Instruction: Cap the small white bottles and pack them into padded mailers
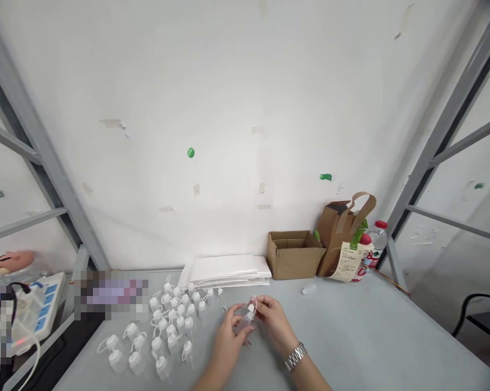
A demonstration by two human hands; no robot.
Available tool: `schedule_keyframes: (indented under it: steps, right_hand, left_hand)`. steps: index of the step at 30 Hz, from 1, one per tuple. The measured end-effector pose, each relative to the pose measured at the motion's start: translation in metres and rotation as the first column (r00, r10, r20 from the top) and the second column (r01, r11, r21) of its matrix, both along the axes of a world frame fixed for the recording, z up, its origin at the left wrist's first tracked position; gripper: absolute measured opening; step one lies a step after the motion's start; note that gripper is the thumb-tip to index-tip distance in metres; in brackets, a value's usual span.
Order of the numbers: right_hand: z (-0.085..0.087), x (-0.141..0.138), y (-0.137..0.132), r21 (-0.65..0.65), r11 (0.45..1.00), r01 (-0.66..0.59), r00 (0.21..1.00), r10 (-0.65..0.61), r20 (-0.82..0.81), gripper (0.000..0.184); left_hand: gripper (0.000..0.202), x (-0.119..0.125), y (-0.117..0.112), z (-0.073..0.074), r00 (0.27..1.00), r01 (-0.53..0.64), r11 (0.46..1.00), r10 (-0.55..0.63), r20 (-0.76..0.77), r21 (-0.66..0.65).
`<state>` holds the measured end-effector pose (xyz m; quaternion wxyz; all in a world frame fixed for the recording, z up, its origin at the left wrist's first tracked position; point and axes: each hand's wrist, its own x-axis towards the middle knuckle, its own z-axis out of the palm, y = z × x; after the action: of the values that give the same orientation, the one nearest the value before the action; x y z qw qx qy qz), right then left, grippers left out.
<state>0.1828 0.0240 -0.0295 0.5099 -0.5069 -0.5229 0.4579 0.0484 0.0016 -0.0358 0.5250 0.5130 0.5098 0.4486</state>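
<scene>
Between both hands is a small translucent squeeze bottle (245, 322), tilted, with a white cap (250, 308) on its upper end. My left hand (227, 334) is closed round the bottle's body. At the cap, the fingers of my right hand (274, 320) pinch its thin white loop strap (255, 304). Whether the cap is fully seated is too small to tell. To the left stand several similar small bottles (172, 315), most with white caps and looped straps. A loose white cap with a strap (220, 292) lies just beyond my left hand.
A clear small bottle (309, 289) lies on the grey table (350, 342). Behind are stacked white envelopes (228, 270), an open cardboard box (296, 260), a brown paper bag (334, 233) and a red-capped bottle (378, 239). A power strip (45, 309) is at far left.
</scene>
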Motion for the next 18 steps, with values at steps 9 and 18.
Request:
schedule_keyframes:
  steps: [9, 18]
  right_hand:
    - [0.017, -0.002, -0.007, -0.053, 0.997, -0.059, 0.962, 0.043, -0.271, 0.034]
    - [0.028, 0.002, -0.014, 0.011, 0.989, -0.147, 0.936, 0.142, -0.323, 0.026]
  left_hand:
    - [0.068, -0.003, -0.001, 0.004, 0.971, 0.070, 0.996, -0.055, 0.233, -0.055]
    - [0.082, -0.004, -0.005, 0.015, 0.947, 0.179, 0.972, -0.127, 0.293, -0.155]
